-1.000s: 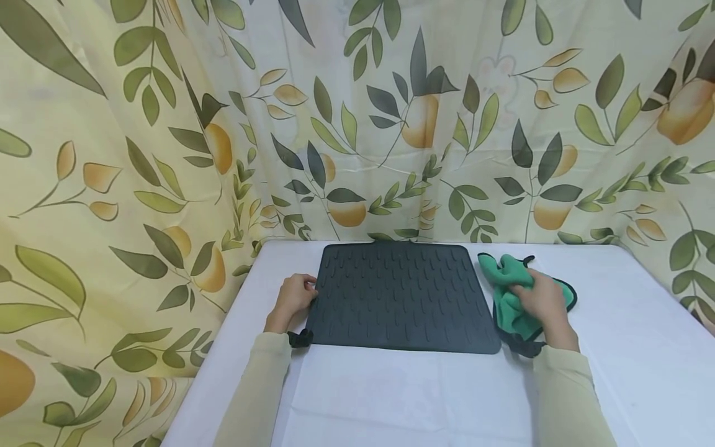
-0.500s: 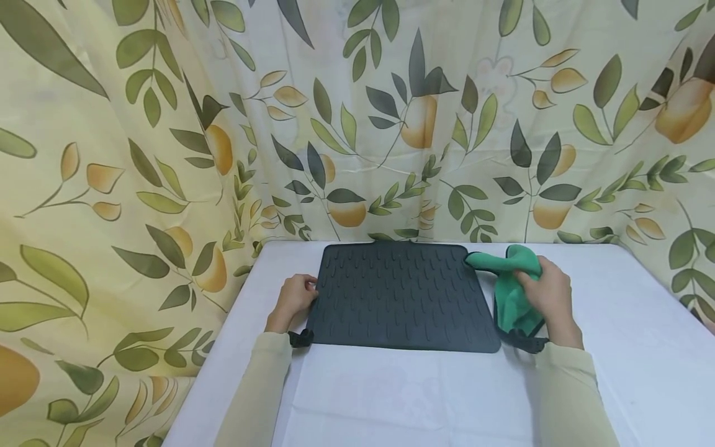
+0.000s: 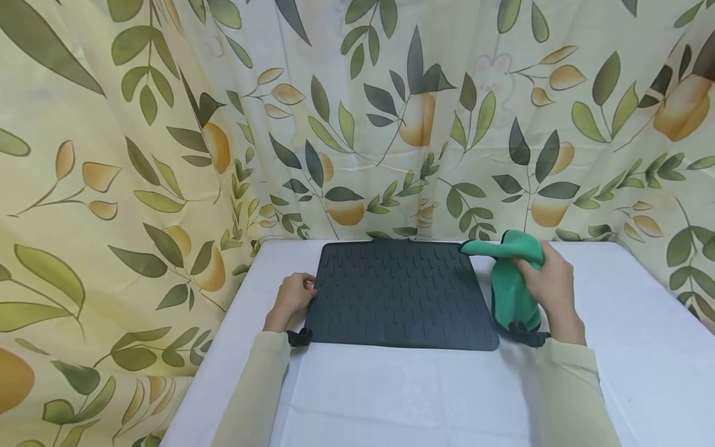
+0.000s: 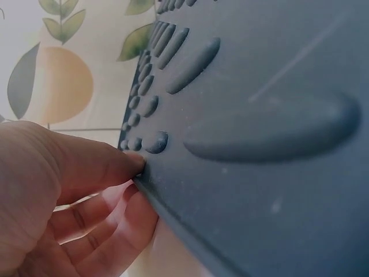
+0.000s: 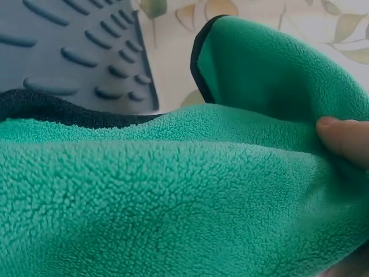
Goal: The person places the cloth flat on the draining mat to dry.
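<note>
A dark grey rubber mat [image 3: 402, 295] with raised ridges lies on the white-covered table. My left hand [image 3: 293, 295] pinches its left edge, the thumb [image 4: 124, 164] on top and the fingers underneath, as the left wrist view shows. On the other side, my right hand [image 3: 550, 279] grips a green fleecy cloth [image 3: 514, 292] with black trim. The cloth hangs in folds from that hand, and one corner reaches left over the mat's far right corner. In the right wrist view the thumb [image 5: 346, 138] presses into the cloth [image 5: 173, 196]; most of the other fingers are hidden.
A white cloth [image 3: 368, 397] covers the table in front of the mat and to both sides. Behind the table and along the left hangs a curtain [image 3: 357, 124] printed with leaves and fruit. A black strap [image 3: 300, 337] is on the left wrist.
My right hand has raised the green cloth from the table, and its corner has swung left to the mat's far right corner. The left hand and the mat have stayed put.
</note>
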Motion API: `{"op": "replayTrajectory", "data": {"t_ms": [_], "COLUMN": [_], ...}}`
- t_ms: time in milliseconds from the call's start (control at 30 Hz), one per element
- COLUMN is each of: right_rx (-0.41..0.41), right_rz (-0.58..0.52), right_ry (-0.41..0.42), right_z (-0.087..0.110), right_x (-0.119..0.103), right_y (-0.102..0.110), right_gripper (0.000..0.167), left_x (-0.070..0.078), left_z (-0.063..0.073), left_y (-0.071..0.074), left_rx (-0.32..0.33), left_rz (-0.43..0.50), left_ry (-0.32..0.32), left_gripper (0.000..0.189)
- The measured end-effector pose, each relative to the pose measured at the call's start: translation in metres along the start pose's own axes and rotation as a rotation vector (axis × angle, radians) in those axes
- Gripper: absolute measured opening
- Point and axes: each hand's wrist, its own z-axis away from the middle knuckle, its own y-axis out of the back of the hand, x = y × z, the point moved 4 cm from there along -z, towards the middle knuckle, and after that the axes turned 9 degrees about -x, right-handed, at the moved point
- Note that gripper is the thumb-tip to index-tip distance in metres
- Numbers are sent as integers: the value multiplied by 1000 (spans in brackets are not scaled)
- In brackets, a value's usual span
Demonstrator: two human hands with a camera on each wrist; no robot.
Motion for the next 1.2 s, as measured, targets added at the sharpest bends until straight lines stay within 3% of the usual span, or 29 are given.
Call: {"op": "replayTrajectory", "data": {"t_ms": [433,1200], "right_rx": [46,-8], "right_rz": [-29,-111], "right_ry": [89,171], "right_z": [0,6], "right_x": [-24,-66], "right_y": [3,-13], "right_gripper": [38,42], "left_x": [3,0], "left_z": [0,-1], "left_y": [4,0], "left_rx": [3,-27], "left_rz": [-8,5], "left_ry": [-17,-2], "left_gripper": [28,31]}}
